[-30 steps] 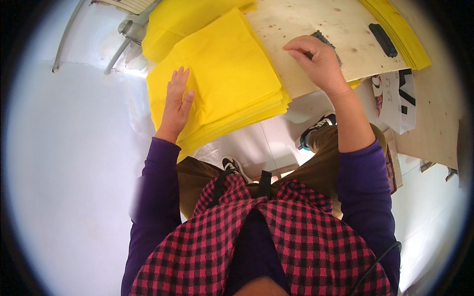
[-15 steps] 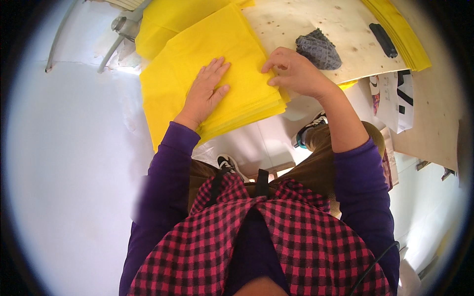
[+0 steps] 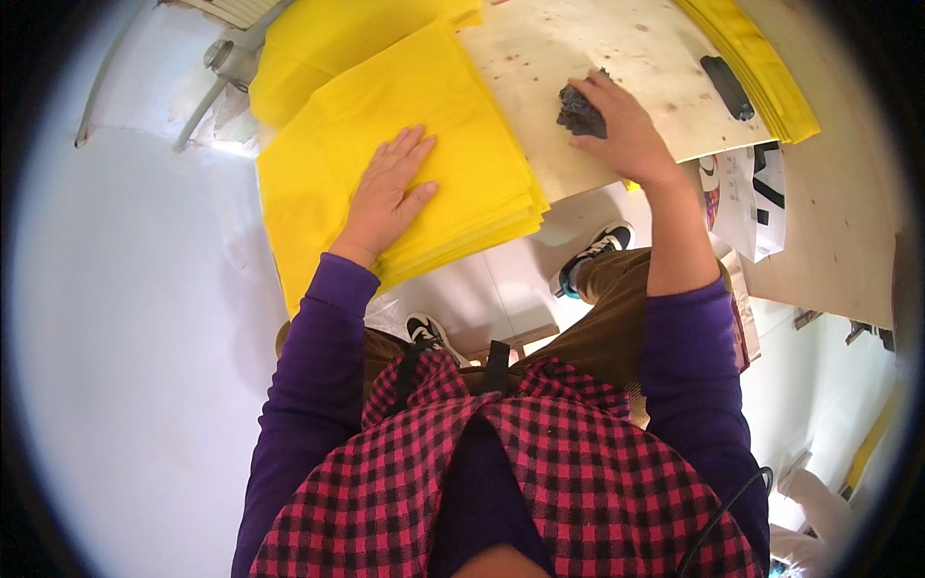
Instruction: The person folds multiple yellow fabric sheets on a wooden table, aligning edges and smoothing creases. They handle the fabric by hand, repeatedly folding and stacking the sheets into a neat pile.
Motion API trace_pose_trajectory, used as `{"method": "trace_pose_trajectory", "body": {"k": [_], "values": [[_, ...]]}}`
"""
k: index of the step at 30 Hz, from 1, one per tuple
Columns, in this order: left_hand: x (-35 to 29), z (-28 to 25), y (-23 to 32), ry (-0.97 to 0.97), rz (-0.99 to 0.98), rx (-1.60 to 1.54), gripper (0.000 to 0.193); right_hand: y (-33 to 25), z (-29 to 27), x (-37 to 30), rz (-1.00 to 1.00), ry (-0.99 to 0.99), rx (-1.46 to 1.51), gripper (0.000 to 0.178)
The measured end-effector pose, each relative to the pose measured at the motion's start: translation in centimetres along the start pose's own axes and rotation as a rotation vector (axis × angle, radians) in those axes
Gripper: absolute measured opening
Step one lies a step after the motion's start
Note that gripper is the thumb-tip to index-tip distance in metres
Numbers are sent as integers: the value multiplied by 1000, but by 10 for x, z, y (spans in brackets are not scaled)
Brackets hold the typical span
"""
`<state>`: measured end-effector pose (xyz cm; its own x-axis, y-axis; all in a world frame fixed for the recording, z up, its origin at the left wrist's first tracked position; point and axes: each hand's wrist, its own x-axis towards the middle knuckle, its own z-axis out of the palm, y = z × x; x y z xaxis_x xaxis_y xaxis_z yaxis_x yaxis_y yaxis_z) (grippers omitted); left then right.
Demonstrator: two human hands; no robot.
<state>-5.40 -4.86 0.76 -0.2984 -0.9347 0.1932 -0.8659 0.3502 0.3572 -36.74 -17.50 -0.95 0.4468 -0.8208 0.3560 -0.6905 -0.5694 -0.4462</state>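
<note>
A stack of yellow fabric sheets lies at the near left of the wooden table. My left hand rests flat on the top sheet with its fingers stretched out. To the right of the stack, my right hand is closed over a crumpled dark grey cloth on the bare wood. The fingers and palm cover much of the cloth, and its folds stick out on the left side of the hand.
More yellow fabric lies beyond the stack. At the right of the wooden table are a black oblong object and folded yellow fabric. Below that edge hangs a white printed bag. My shoes are on the floor beneath.
My right hand has left the stack's right edge, moved right, and taken hold of the grey cloth, which is now bunched up. My left hand stays flat on the stack.
</note>
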Motion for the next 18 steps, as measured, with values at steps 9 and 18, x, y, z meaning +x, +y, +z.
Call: {"method": "trace_pose_trajectory", "body": {"k": [9, 18], "values": [[0, 0, -1, 7, -2, 0, 56, 4, 2, 27, 454, 189, 1, 32], [1, 1, -1, 10, 6, 18, 58, -2, -20, 42, 516, 827, 1154, 51]]}}
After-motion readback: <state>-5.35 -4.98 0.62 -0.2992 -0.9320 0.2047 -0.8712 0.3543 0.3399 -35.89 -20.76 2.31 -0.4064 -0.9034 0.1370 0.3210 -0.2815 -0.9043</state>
